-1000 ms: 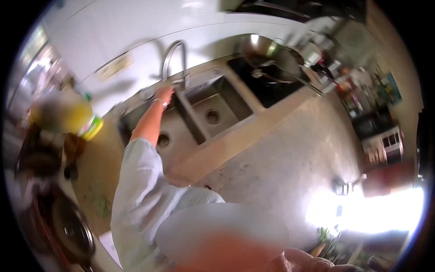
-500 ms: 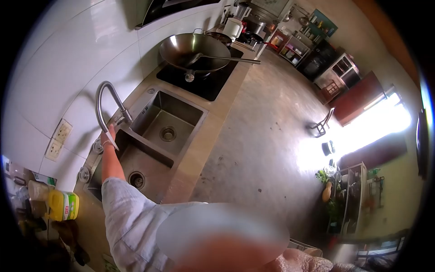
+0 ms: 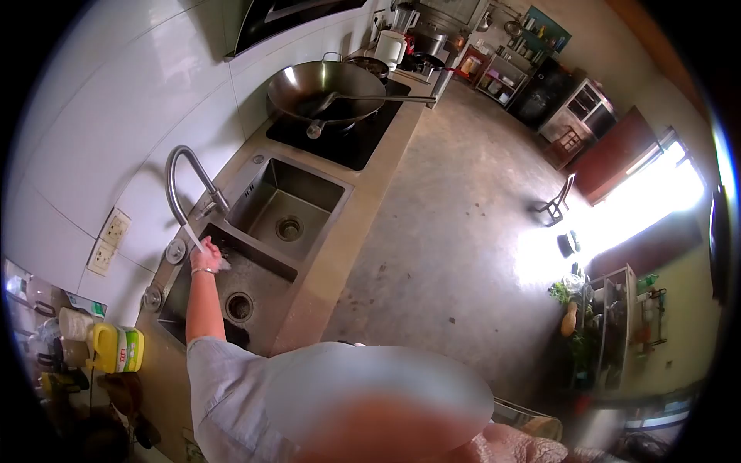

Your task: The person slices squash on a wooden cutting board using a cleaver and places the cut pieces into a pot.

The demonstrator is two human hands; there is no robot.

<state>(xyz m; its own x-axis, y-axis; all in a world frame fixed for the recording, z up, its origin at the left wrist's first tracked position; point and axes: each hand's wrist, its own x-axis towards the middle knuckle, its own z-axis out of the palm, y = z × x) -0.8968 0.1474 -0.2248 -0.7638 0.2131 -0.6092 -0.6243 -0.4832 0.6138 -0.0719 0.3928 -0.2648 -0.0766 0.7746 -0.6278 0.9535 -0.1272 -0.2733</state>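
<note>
My left hand (image 3: 205, 256) is in the stream of water (image 3: 194, 236) that runs from the curved metal faucet (image 3: 177, 179). Its fingers look curled in, and I make out nothing held in them. White splashes show at the hand's side. A light bracelet circles the wrist. The hand is over the nearer basin of the steel double sink (image 3: 266, 315), whose round drain (image 3: 238, 307) lies closer to me. The second basin (image 3: 279, 207), with its own drain, is farther on. My right hand is out of the picture.
Beyond the sink, a large wok (image 3: 328, 86) with a spatula (image 3: 370, 98) sits on a black cooktop (image 3: 356, 150). Left of the sink stand a yellow jug (image 3: 116, 347) and wall sockets (image 3: 108, 241). A chair (image 3: 557, 202) and a shelf rack (image 3: 617, 328) are across the floor.
My left hand has come away from beside the faucet's base, toward me and lower, into the falling water. Splashes now show at it. The whole view has shifted slightly.
</note>
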